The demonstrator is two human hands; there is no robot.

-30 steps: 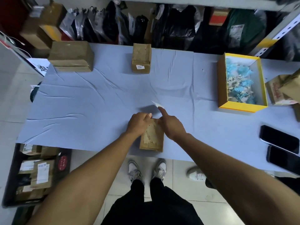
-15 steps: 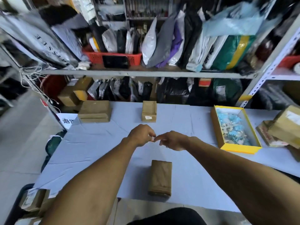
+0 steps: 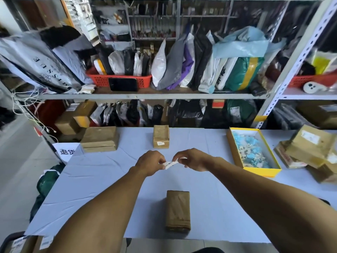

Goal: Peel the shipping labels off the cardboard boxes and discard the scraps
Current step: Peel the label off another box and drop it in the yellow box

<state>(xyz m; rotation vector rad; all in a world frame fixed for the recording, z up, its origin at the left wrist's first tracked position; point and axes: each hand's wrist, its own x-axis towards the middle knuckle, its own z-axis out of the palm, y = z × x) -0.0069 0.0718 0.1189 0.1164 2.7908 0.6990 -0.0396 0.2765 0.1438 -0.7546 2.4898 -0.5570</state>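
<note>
Left hand: the left hand point(image 3: 150, 162) is raised above the middle of the counter point(image 3: 102, 172), its grip pinching the left end of a peeled label strip point(image 3: 170, 164).
Right hand: the right hand point(image 3: 193, 158) faces it at 3 o'clock, its grip pinching the right end of the same strip.
Label strip: white with small print, held in the air between the two hands, sagging a little in the middle, clear of the cloth.
Near box: a small brown cardboard box point(image 3: 177, 210) lies on the counter at 6 o'clock from the hands, well apart from them, long side running away from the person; its top shows only tape.
Far box: another small carton point(image 3: 161, 136) sits at 12 o'clock near the back edge, with a small white sticker point(image 3: 160, 143) on its front face.
Flat boxes: a stack of flat brown boxes point(image 3: 99, 138) rests at 10 o'clock.
Scrap tray: a yellow-rimmed box point(image 3: 259, 171) at 3 o'clock holds blue and white paper scraps point(image 3: 248, 150).
Right edge: a heap of taped parcels point(image 3: 310, 152) at 3 o'clock, beyond the tray.
Behind: a metal shelf point(image 3: 145, 96) packed with mailer bags.
</note>
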